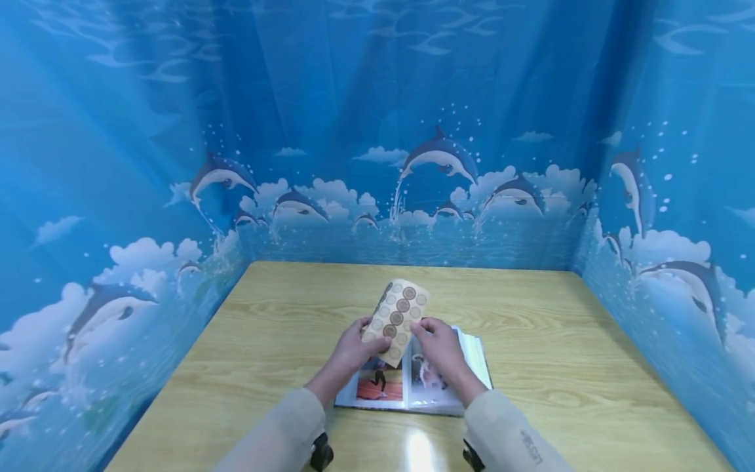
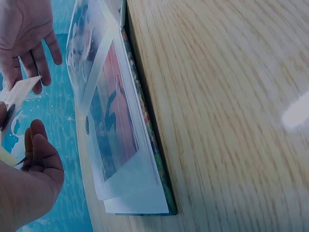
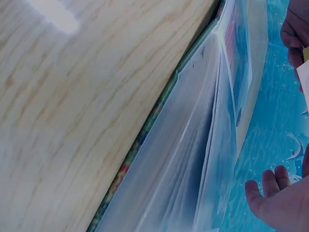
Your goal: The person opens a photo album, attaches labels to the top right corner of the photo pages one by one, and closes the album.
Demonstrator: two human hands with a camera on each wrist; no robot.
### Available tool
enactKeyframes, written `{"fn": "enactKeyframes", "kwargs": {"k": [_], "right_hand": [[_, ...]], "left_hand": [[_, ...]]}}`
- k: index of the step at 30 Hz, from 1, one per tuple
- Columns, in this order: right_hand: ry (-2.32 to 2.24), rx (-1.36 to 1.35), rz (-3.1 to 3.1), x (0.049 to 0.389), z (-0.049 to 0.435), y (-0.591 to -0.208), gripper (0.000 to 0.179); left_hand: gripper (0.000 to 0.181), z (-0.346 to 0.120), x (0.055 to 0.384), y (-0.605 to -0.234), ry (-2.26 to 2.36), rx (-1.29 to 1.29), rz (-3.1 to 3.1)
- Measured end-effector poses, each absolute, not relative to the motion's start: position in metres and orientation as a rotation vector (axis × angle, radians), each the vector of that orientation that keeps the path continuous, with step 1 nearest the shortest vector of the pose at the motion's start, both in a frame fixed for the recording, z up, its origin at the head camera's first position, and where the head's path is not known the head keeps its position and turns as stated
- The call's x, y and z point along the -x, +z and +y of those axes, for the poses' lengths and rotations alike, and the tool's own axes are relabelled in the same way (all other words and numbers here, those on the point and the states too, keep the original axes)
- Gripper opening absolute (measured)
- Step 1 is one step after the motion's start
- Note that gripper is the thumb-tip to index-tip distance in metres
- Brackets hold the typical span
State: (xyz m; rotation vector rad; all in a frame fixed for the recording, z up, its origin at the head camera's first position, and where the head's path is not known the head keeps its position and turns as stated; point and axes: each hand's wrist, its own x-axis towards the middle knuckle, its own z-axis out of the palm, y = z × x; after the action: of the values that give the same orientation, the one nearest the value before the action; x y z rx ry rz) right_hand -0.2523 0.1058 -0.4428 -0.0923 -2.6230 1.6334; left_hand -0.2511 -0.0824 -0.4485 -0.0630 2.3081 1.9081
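Observation:
A beige sheet of round stickers (image 1: 406, 303), with cream and brown circles, is held tilted above an open photo album (image 1: 476, 357). My left hand (image 1: 348, 354) grips its lower left part, thumb across the front. At the sheet's right edge, the thumb and forefinger of my right hand (image 1: 441, 347) pinch it. In the left wrist view the right hand's other fingers (image 2: 41, 63) hang loose beside the sheet's corner (image 2: 24, 89). The right wrist view shows the right hand (image 3: 285, 203) only in part, its fingertips hidden from the sheet.
The album has clear sleeves; a running-figure photo (image 1: 379, 387) shows on its left page. It lies on a wood-grain table (image 1: 283, 314). Blue curtains (image 1: 354, 98) with dolphins surround the back and sides.

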Motion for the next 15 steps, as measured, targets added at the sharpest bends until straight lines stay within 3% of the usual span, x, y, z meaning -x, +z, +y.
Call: {"fn": "enactKeyframes", "kwargs": {"k": [15], "right_hand": [[1.627, 0.145, -2.66, 0.255, 0.123, -0.436, 0.023]], "left_hand": [[0.065, -0.087, 0.254, -0.448, 1.939, -0.029, 2.3]]}}
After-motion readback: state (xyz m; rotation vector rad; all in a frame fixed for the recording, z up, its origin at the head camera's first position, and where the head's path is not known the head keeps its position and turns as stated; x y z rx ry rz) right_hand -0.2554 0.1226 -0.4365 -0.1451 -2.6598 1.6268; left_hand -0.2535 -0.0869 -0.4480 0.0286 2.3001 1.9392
